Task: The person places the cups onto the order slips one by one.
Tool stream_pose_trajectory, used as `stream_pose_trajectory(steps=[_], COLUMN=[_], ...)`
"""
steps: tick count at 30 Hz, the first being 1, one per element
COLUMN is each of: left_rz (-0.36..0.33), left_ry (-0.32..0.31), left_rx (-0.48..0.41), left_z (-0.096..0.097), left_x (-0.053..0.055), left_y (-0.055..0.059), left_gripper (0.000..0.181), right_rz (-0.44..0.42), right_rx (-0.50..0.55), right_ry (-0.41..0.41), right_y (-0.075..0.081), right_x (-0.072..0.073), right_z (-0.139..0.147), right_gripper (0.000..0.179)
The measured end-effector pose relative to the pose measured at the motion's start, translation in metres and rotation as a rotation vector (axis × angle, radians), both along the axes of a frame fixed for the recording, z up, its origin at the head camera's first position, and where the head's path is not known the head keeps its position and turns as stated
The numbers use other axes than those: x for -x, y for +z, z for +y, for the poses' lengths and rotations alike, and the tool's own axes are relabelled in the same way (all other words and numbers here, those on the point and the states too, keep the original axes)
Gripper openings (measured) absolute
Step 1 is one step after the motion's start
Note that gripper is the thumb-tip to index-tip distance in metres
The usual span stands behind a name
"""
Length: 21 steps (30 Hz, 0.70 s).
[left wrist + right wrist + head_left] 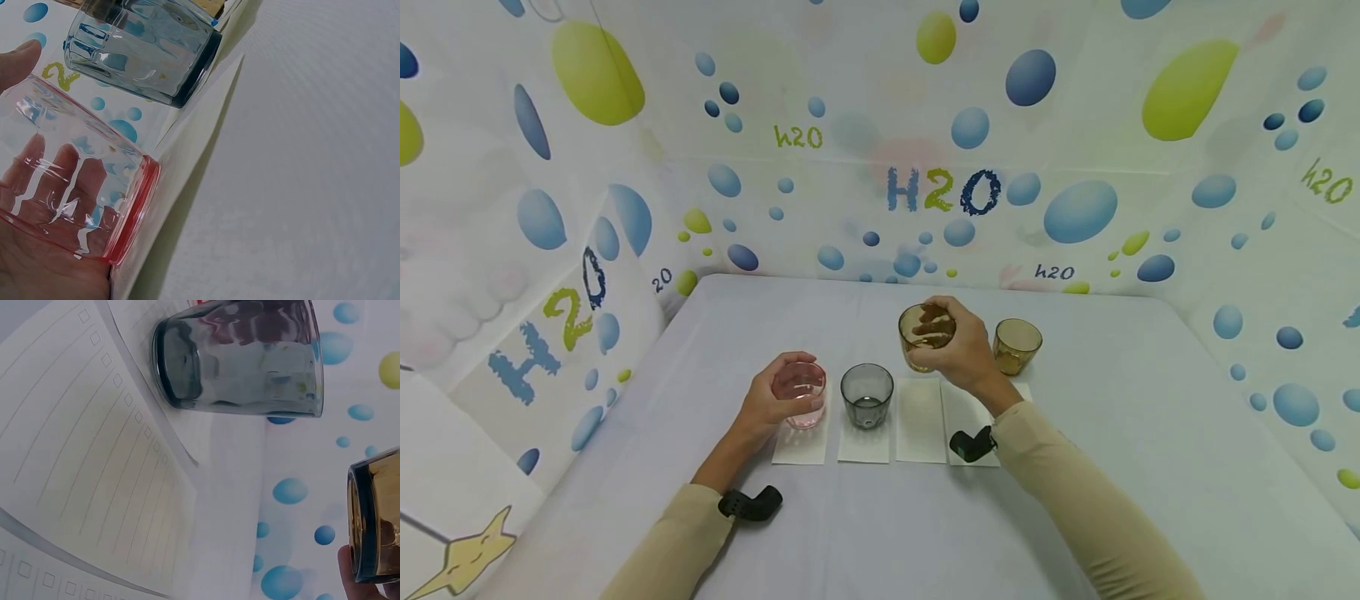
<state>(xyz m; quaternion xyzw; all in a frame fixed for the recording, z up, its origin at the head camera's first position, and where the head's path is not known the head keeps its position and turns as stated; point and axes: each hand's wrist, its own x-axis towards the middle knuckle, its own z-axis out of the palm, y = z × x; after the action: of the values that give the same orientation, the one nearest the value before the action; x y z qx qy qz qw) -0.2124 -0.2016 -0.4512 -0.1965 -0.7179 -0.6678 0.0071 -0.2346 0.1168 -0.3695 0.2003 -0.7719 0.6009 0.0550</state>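
My left hand point(767, 404) grips a pink-tinted clear glass point(803, 408), fingers around its far side and thumb in front. The pink glass point(81, 181) stands upright on the leftmost paper sheet point(800, 450). Just right of it, a grey glass point(867, 398) sits upright on the second sheet point(863, 447). My right hand point(962, 346) holds an amber glass point(917, 337) by its side, beyond the third sheet point(919, 425). In the right wrist view this amber glass point(384, 519) is off the table, with fingertips below its base.
Another amber glass point(1017, 348) stands at the back right, behind my right wrist. A fourth sheet point(962, 408) lies partly under my right forearm. Lines and small checkboxes mark the paper point(94, 444). A bubble-patterned backdrop point(850, 167) rises behind the white table point(760, 321).
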Motion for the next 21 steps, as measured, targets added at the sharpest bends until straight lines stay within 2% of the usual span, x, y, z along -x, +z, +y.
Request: stream_pose_trajectory(steps=[21], left_rz=[0.005], left_ry=[-0.005], left_rx=[-0.007], left_z=[-0.001], left_x=[0.000], left_y=[0.000], left_gripper=[0.061], right_rz=[-0.039], right_rx=[-0.062], right_ry=[-0.015], right_y=[-0.014], right_x=[-0.010], right_z=[0.001], right_gripper=[0.066])
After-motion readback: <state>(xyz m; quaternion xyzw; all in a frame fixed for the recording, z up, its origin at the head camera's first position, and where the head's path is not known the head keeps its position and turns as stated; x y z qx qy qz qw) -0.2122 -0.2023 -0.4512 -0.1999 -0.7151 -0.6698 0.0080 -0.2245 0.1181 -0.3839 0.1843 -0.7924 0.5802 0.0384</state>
